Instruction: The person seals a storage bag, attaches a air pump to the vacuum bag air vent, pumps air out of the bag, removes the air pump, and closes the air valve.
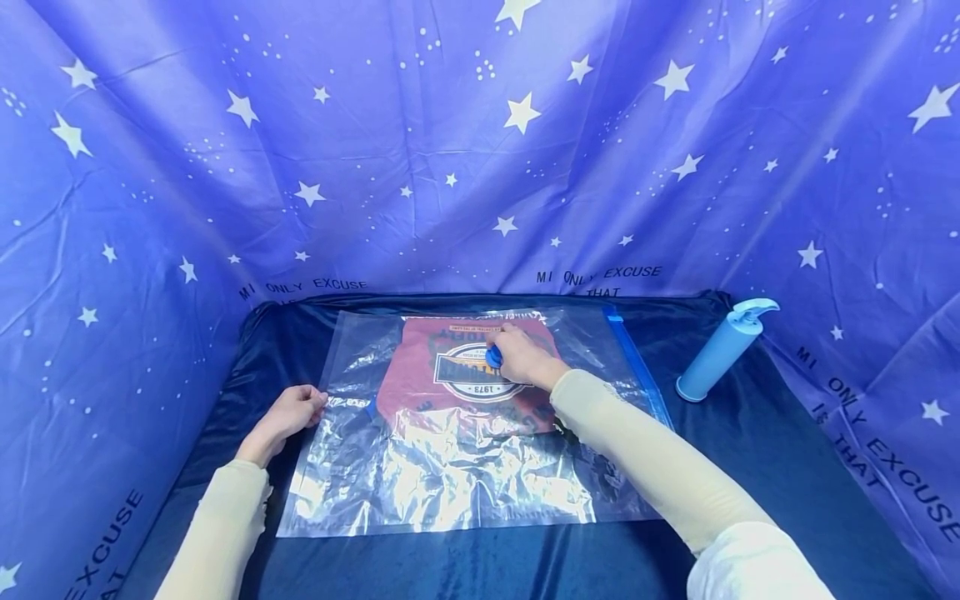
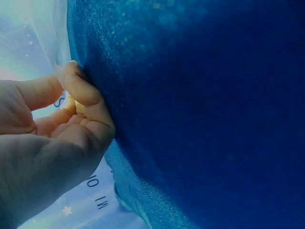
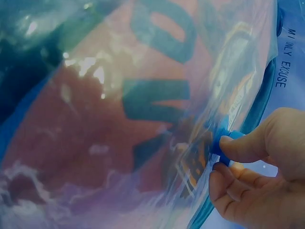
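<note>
A clear plastic vacuum storage bag (image 1: 352, 500) lies flat on the dark blue cloth, with a folded red printed garment (image 1: 405, 375) inside it. My left hand (image 1: 288, 414) pinches the bag's left edge between thumb and index finger; in the left wrist view the film rises from the fingertips of that hand (image 2: 62, 119). Over the garment's round logo, my right hand (image 1: 522, 358) pinches the bag's blue valve cap (image 1: 492, 357). The right wrist view has thumb and fingers on either side of the cap (image 3: 222, 144), with the film drawn up into creases beside it.
A light blue hand pump (image 1: 720, 354) stands upright to the right of the bag. The bag's blue zip strip (image 1: 641, 358) runs along its right side. Purple star-printed curtains (image 1: 450, 225) enclose the back and both sides of the cloth-covered surface (image 1: 420, 567).
</note>
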The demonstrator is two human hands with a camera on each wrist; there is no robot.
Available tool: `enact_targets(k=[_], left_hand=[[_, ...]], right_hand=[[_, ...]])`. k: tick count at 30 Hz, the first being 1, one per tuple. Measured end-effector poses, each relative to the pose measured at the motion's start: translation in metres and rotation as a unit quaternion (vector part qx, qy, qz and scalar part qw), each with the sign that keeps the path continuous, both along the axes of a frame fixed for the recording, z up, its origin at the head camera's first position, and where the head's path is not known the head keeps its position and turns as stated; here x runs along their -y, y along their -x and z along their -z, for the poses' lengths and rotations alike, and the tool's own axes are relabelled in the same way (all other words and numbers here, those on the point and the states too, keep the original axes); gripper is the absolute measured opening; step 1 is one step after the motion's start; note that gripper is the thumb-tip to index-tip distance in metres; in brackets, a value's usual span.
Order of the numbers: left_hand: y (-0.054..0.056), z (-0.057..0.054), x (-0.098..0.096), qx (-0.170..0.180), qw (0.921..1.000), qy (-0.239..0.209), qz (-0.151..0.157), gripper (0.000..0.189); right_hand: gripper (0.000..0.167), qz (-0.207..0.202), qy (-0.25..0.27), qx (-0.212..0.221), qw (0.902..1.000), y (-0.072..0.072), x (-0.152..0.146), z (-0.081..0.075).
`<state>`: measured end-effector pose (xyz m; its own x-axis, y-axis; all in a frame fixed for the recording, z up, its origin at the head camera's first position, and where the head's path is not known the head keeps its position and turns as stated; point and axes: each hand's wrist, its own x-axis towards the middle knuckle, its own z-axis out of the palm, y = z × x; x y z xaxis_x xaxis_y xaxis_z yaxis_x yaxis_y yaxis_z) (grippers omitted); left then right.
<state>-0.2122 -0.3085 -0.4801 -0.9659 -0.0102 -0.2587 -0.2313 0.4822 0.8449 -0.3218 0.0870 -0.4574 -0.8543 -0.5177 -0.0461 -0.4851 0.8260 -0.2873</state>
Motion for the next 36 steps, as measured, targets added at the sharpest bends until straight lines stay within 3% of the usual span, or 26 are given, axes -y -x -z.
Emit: enact_targets(k=[11,28,36], left_hand=[[0.000,0.002,0.000,0.004,1.0000,0.003,-0.004,0.028],[0.001,0.002,0.001,0.008,0.9999,0.006,-0.002,0.028],[0.001,0.002,0.001,0.012,0.9999,0.007,-0.001,0.028]], right_hand=[[0.053,0.024,0.011,0.016,0.9995,-0.001,-0.004,0.000],[0.041,0.044,0.020,-0.003,0.9988,-0.008,-0.013,0.001],[0.043,0.049,0.026,-0.016,0.9983,-0.012,-0.020,0.001]])
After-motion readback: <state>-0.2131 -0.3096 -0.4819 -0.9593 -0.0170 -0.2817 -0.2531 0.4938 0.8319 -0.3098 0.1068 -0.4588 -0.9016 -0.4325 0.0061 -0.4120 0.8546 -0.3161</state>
